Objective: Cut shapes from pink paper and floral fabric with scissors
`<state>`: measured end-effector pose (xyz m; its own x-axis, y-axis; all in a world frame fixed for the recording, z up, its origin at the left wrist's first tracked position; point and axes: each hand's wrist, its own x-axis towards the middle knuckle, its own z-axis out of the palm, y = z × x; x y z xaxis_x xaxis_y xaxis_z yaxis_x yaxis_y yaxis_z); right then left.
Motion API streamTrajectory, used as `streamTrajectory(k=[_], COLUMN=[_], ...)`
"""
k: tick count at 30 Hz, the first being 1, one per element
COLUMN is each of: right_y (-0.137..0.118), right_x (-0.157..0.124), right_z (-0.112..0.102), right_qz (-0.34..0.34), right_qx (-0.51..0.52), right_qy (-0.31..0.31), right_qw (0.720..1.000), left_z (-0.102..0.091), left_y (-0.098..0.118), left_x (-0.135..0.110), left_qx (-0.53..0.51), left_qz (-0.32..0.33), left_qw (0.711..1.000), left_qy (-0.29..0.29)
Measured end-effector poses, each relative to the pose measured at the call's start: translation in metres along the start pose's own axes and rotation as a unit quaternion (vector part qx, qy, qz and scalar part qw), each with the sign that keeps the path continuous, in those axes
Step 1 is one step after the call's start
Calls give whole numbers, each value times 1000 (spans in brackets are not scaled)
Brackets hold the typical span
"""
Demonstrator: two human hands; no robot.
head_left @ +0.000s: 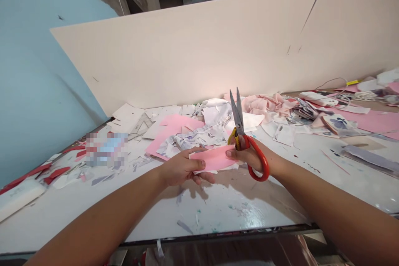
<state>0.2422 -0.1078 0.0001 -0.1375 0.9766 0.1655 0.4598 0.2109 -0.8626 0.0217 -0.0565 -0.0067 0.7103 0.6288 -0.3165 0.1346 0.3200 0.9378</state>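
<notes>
A small strip of pink paper [215, 158] is stretched between my two hands above the white table. My left hand [183, 167] pinches its left end, thumb on top and fingers underneath. My right hand [251, 157] grips the right end with the thumb and also carries a pair of scissors [238, 116]. The scissors have an orange-red handle loop and a yellow one, and their slightly parted blades point upward. White edges show beneath the pink strip, so another layer may lie under it. The fingers of my right hand are partly hidden by the handles.
Pink sheets [171, 129], patterned scraps [196, 135] and crumpled pale-pink fabric [271, 104] lie behind my hands. Red scraps [56, 174] and a white box-like object [20, 197] sit at left. A cream partition [193, 58] rises behind the table [124, 212]. A white device [319, 99] lies right.
</notes>
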Motion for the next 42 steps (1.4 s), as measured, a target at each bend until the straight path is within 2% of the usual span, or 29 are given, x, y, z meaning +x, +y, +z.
streamTrajectory(k=[7, 10, 13, 17, 22, 26, 34, 42], right_y=[-1, -3, -4, -2, 1, -2, -6, -6], right_x=[-1, -3, -5, -7, -9, -10, -10, -10], right_z=[0, -4, -10, -15, -14, -12, -8, -7], right_qz=[-7, 20, 24, 6, 33, 25, 4, 23], right_qx=[41, 33, -43, -106, -141, -158, -129, -117], right_qy=[9, 22, 39, -1, -54, -62, -59, -61], right_qw=[999, 999, 998, 994, 988, 985, 990, 991], left_z=[-4, -11, -18, -29, -39, -37, -17, -16], left_y=[0, 6, 15, 25, 30, 29, 25, 19], left_x=[2, 3, 2, 1, 3, 5, -2, 1], left_qx=[-15, -49, -87, -142, -187, -189, -180, -160], left_qz=[41, 88, 105, 125, 168, 162, 120, 133], left_qw=[999, 993, 984, 967, 939, 940, 953, 960], left_qy=[12, 62, 111, 172, 234, 233, 211, 188])
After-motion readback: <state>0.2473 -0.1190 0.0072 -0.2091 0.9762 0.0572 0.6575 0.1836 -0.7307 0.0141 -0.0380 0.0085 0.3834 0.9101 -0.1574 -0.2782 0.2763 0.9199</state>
